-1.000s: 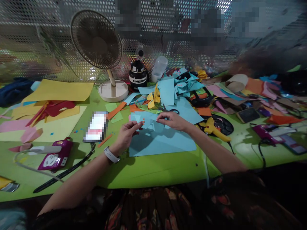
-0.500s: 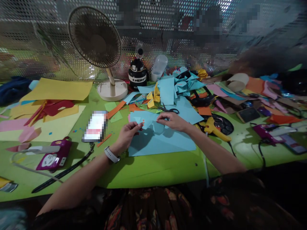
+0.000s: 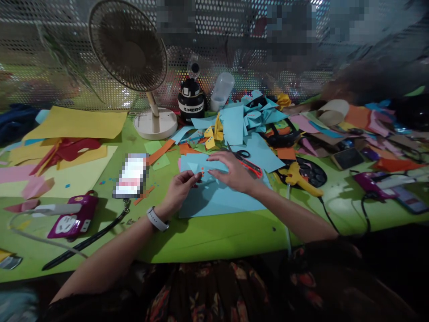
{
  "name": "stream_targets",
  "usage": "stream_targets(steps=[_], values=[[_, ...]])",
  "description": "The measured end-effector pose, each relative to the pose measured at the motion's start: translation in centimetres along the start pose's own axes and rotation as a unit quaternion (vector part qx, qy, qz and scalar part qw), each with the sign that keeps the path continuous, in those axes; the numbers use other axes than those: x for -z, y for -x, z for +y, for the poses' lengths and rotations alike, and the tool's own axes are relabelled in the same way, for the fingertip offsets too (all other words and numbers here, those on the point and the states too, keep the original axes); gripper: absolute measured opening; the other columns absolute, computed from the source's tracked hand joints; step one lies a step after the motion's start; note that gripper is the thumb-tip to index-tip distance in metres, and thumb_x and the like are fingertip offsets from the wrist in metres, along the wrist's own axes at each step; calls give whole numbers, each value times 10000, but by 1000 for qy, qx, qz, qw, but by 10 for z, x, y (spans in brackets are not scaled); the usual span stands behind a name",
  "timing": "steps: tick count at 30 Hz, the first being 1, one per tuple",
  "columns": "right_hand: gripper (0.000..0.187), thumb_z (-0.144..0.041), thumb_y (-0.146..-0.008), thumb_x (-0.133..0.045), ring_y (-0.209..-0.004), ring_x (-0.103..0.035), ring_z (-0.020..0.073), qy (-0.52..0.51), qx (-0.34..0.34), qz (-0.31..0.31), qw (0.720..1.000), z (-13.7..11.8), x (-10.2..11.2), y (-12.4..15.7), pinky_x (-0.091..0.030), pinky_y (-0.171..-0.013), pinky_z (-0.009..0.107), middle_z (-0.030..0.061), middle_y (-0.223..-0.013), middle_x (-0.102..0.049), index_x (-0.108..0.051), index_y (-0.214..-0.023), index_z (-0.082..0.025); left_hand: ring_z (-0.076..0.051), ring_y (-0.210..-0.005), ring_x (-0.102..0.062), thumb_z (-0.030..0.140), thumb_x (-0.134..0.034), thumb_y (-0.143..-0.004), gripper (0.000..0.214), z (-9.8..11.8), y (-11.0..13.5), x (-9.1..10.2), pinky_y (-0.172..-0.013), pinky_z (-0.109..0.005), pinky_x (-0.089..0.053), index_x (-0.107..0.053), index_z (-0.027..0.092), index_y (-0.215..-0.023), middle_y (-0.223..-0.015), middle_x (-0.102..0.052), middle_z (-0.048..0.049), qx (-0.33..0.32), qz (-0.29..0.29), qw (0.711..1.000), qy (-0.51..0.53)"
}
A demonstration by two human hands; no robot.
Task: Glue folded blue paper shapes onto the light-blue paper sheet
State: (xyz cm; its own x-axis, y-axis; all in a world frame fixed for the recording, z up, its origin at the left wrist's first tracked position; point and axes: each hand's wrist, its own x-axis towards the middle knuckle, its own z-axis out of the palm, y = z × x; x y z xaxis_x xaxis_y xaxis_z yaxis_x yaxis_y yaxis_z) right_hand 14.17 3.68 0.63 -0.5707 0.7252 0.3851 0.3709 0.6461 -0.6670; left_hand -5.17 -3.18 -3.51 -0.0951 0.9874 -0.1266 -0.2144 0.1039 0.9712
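Note:
In the head view my left hand (image 3: 182, 188), with a white band on its wrist, is closed in a pinch on a small piece of light blue paper marked with orange squares (image 3: 202, 171). My right hand (image 3: 229, 171) hovers just right of that piece, thumb and fingers apart and nothing visible between them. Beneath both hands lies a large light blue paper sheet (image 3: 221, 202). A red cutter knife (image 3: 253, 168) rests beside my right hand, partly covered by it. Black-handled scissors (image 3: 242, 153) lie just beyond.
A yellow glue gun (image 3: 300, 180) rests to the right. On the left are a phone (image 3: 130, 175), a purple power bank (image 3: 74, 215) and yellow paper (image 3: 77, 124). A fan (image 3: 155, 124), a black bottle (image 3: 191, 105) and cut blue paper (image 3: 233, 125) stand or lie behind.
My right hand has opened from a pinch and moved slightly left, closer to my left hand. The red cutter knife has come into sight. My left hand keeps its pinch.

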Motion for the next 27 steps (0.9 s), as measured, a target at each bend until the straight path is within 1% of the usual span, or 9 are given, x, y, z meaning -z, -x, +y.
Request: stream_targets(steps=[3,6,11,18,21,23,24,25,27], values=[[319,-306,-840,-660,-1150,-587,249,-25,-47,-51,997,1,-7,-5,-427,-1020,444,102,-1195,-661,-656,-1140,-196,-124,-675,-570,515,-814,-678,376,0,1,0,-660,-241,-458,-674,170,-737,-734,-665,-20,-3,-5,1000,-20],[328,-310,-832,-665,-1141,-591,250,-18,-73,-60,995,2,-12,-8,-427,-1013,436,105,-1184,-668,-660,-1133,-179,-122,-675,-561,527,-795,-697,382,-2,0,2,-669,-240,-453,-672,168,-744,-751,-668,-20,-8,-10,999,-34],[328,-293,-819,-694,-1145,-588,248,-3,-67,-51,996,0,-15,-9,-422,-1017,421,102,-1172,-673,-663,-1126,-180,-111,-645,-532,500,-777,-733,344,-4,-1,3,-651,-237,-437,-672,172,-738,-709,-637,-2,-21,-16,998,-48],[295,-248,-809,-695,-1131,-594,248,11,-65,-44,997,0,-20,-12,-421,-1014,433,95,-1156,-684,-669,-1096,-186,-114,-684,-558,482,-783,-729,328,-4,0,1,-672,-238,-468,-669,175,-745,-744,-641,-7,-4,-21,1000,-19],[278,-240,-808,-681,-1116,-606,245,1,-66,-51,997,0,-21,-14,-431,-1008,441,95,-1139,-691,-675,-1080,-185,-135,-732,-598,491,-804,-697,350,-4,0,0,-671,-241,-481,-663,174,-745,-755,-651,-17,13,-15,1000,0],[274,-256,-823,-661,-1123,-609,238,-12,-61,-42,997,1,-15,-14,-435,-1014,436,96,-1157,-687,-672,-1089,-190,-147,-746,-617,496,-828,-659,372,-4,0,0,-661,-244,-487,-659,176,-746,-760,-660,-21,28,-3,999,16],[276,-271,-834,-650,-1133,-607,234,-16,-57,-31,998,1,-8,-12,-435,-1020,432,95,-1173,-682,-669,-1099,-197,-149,-748,-622,495,-836,-645,379,-5,0,1,-658,-244,-489,-659,177,-750,-772,-668,-23,35,2,999,23],[278,-288,-847,-635,-1140,-606,229,-15,-55,-18,998,2,2,-9,-436,-1024,426,92,-1188,-677,-665,-1111,-205,-147,-749,-626,492,-841,-641,379,-5,-1,1,-657,-242,-490,-662,178,-754,-788,-678,-26,38,7,999,29],[279,-317,-871,-603,-1133,-613,226,10,-63,13,998,6,29,6,-447,-1016,414,88,-1191,-674,-661,-1123,-214,-142,-754,-630,488,-836,-652,369,-6,-2,2,-660,-238,-491,-673,177,-763,-818,-691,-31,37,13,999,34]])
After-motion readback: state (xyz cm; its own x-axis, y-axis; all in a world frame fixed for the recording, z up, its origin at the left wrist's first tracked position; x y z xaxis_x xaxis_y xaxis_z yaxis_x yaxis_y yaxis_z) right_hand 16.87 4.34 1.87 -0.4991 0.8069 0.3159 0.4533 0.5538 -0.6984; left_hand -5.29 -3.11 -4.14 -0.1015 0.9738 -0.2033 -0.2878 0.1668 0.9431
